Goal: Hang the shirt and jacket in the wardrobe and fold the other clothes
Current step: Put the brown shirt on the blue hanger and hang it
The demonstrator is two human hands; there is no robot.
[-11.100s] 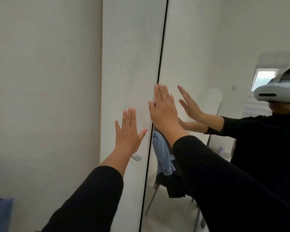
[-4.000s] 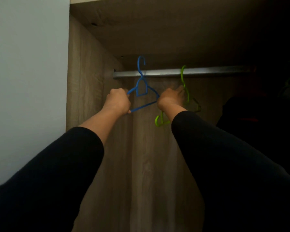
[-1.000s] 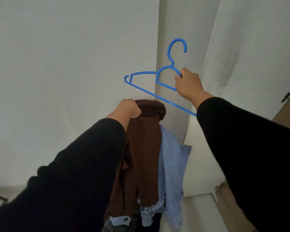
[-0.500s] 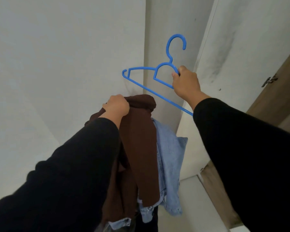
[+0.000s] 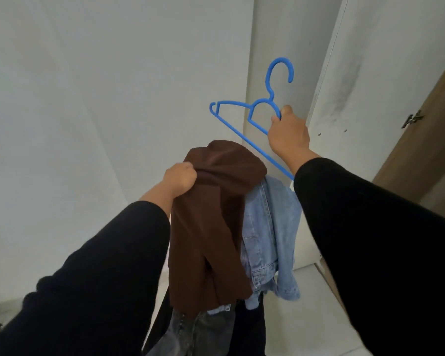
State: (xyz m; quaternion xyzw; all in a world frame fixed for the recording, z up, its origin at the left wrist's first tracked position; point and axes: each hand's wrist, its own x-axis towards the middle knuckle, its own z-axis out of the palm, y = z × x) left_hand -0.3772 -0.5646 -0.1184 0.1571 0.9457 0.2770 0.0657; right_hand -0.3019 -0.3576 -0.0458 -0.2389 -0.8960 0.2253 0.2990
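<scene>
My left hand [image 5: 181, 179] grips the top of a brown garment [image 5: 211, 227] and holds it up; the cloth hangs down in front of me. Behind it a light blue denim jacket [image 5: 272, 237] hangs, and darker clothes [image 5: 198, 332] lie below, partly hidden. My right hand [image 5: 289, 136] is raised to the right and holds a blue plastic hanger [image 5: 252, 116] by its right shoulder, hook pointing up. The hanger is just above and to the right of the brown garment, not touching it.
A white wall [image 5: 100, 98] fills the left and centre. The white wardrobe door [image 5: 370, 60] stands open on the right, with a metal hinge [image 5: 412, 119] and the wooden wardrobe side [image 5: 421, 140] at the far right edge. Pale floor [image 5: 306, 317] shows below.
In the last second my left hand lifted the brown garment a little higher. The view swung left, so more of the wooden wardrobe side shows on the right. The hanger stays in my right hand.
</scene>
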